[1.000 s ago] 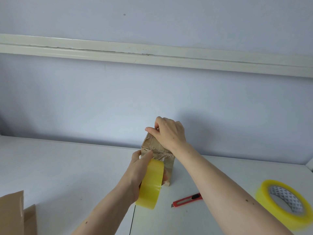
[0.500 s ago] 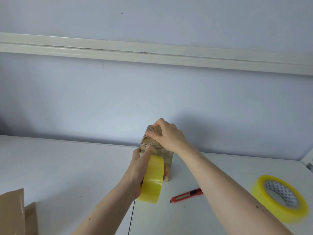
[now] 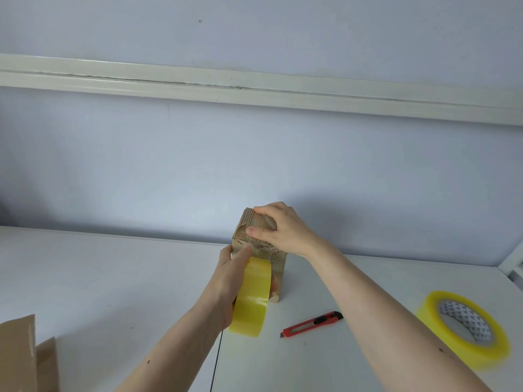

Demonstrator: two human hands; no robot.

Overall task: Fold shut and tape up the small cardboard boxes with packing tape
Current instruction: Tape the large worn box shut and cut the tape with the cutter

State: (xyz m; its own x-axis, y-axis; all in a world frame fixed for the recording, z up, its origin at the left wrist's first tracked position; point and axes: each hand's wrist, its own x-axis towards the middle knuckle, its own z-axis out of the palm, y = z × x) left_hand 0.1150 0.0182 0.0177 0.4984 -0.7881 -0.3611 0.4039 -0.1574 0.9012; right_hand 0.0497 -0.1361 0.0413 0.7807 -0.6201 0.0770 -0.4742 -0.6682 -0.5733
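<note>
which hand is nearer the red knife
Left. The left hand, gripping the tape roll against the box, is just left of the knife. The right hand is up on the box top, farther.

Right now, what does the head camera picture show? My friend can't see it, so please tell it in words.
A person's left hand grips a yellow tape roll against a small cardboard box on a white table, while the right hand holds the box's top. A red box cutter and a second tape roll lie to the right, more cardboard at bottom left.
</note>
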